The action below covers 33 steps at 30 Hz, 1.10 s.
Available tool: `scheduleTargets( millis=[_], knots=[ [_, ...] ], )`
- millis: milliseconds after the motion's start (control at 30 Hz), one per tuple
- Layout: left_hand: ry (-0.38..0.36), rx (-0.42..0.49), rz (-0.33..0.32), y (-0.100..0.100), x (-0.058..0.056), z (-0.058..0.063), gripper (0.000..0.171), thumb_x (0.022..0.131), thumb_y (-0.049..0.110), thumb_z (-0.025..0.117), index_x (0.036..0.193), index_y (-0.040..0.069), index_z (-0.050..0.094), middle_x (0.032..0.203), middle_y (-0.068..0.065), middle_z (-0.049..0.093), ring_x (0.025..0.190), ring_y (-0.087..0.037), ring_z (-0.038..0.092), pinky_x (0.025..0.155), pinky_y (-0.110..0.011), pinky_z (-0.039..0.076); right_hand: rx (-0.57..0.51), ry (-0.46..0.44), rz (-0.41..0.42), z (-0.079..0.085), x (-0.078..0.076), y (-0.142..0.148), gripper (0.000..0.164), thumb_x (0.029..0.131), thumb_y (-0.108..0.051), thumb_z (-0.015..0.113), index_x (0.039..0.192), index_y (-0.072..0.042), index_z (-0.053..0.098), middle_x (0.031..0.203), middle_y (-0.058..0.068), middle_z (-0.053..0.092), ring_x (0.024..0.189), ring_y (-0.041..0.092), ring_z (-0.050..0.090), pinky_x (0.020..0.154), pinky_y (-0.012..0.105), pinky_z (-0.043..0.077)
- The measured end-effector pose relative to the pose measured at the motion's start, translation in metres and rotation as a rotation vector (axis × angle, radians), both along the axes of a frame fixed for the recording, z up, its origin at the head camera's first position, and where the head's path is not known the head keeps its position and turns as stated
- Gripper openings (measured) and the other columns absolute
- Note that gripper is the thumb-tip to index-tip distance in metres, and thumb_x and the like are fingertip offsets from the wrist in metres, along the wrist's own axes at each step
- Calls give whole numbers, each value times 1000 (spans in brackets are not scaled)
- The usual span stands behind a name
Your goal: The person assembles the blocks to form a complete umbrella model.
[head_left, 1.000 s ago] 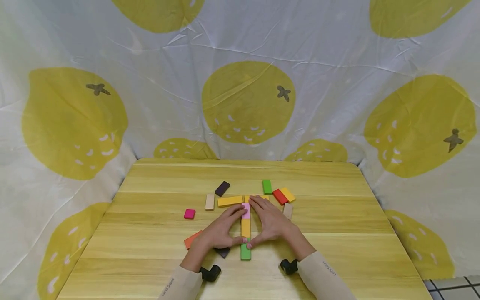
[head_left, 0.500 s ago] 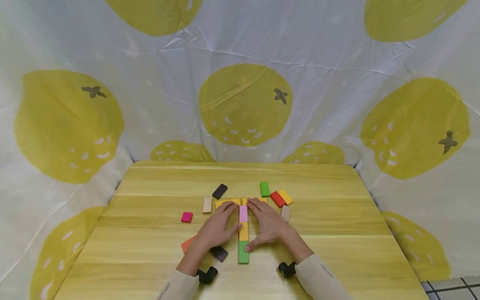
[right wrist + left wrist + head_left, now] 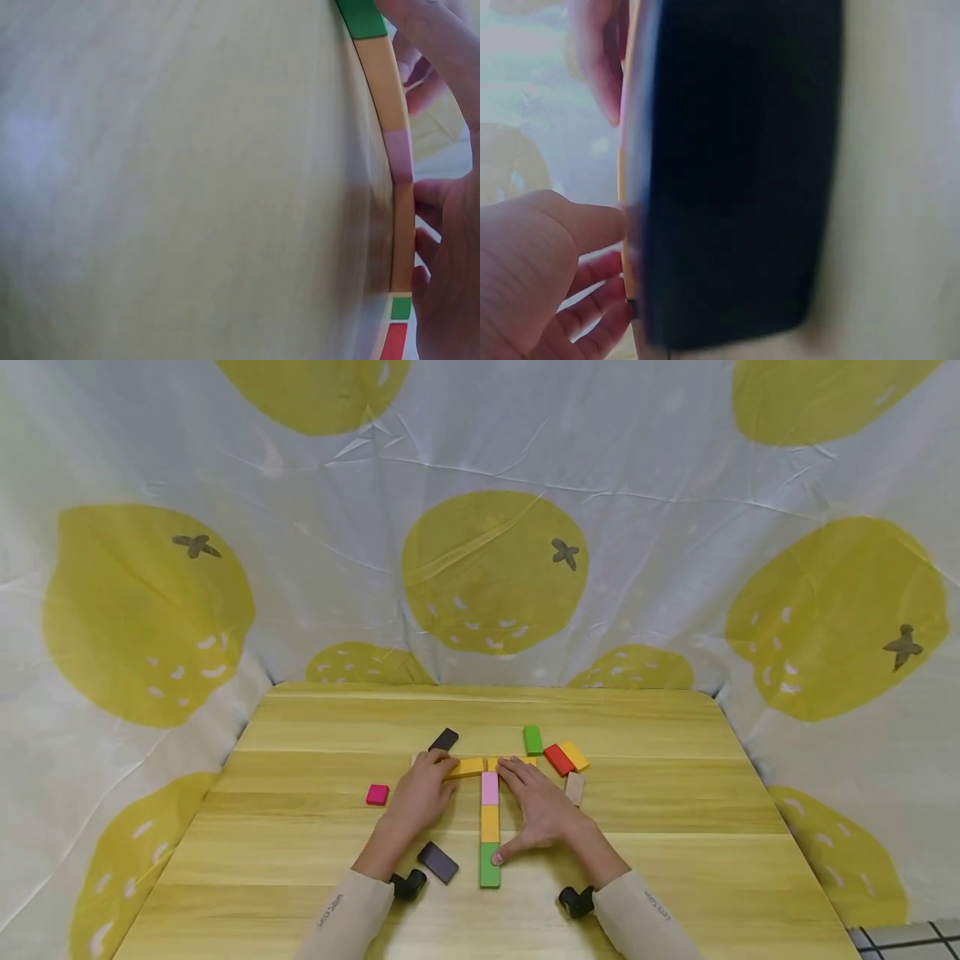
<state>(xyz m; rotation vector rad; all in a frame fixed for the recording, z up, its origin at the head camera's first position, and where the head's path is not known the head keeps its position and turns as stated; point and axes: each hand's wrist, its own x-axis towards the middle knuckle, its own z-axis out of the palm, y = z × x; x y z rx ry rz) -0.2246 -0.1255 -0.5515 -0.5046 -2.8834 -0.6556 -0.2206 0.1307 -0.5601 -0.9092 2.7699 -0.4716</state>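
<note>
A T of flat rectangular blocks lies on the table: a green block (image 3: 490,875), a yellow block (image 3: 490,823) and a pink block (image 3: 490,788) form the stem. A left yellow block (image 3: 468,767) and a right yellow block (image 3: 525,761) make the crossbar. My left hand (image 3: 420,791) pinches the outer end of the left yellow block, fingers beyond it and thumb on the near side. With fairly straight fingers, my right hand (image 3: 542,806) rests at the right yellow block and the pink block's top; its thumb touches the green stem block.
Around the T lie a dark block (image 3: 444,739), another dark block (image 3: 438,862), a magenta block (image 3: 377,794), a green block (image 3: 532,741), a red block (image 3: 558,760), a yellow block (image 3: 575,755) and a beige block (image 3: 574,788). A patterned curtain (image 3: 645,568) hangs behind the wooden table (image 3: 645,910).
My left hand has moved from the stem outward to the left end of the crossbar, uncovering the near dark block and covering the orange one. The right hand stays nearly in place.
</note>
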Motion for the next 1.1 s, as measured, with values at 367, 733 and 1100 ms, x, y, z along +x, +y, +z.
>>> scheduleTargets(
  millis=[367, 733, 1100],
  knots=[
    [-66, -2, -44, -7, -22, 3, 26, 96, 8, 71, 122, 9, 72, 125, -10, 68, 114, -29, 62, 101, -44, 56, -5, -15, -7, 0, 0, -1, 149, 53, -96, 71, 167, -15, 19, 173, -1, 18, 161, 24, 15, 130, 45, 19],
    [-86, -5, -92, -7, -29, 1, 27, 97, 7, 70, 124, 11, 72, 127, -8, 68, 116, -27, 61, 105, -43, 54, -10, -18, -10, -1, -1, 0, 149, 54, -96, 69, 167, -15, 18, 173, -1, 17, 161, 23, 14, 130, 46, 19],
    [-91, -5, -105, -4, -27, 3, 27, 97, 5, 70, 124, 10, 72, 126, -8, 68, 115, -29, 61, 103, -46, 54, -18, -16, -8, -1, 0, -1, 148, 54, -95, 71, 167, -14, 19, 173, -1, 17, 161, 23, 14, 130, 46, 18]
  ],
)
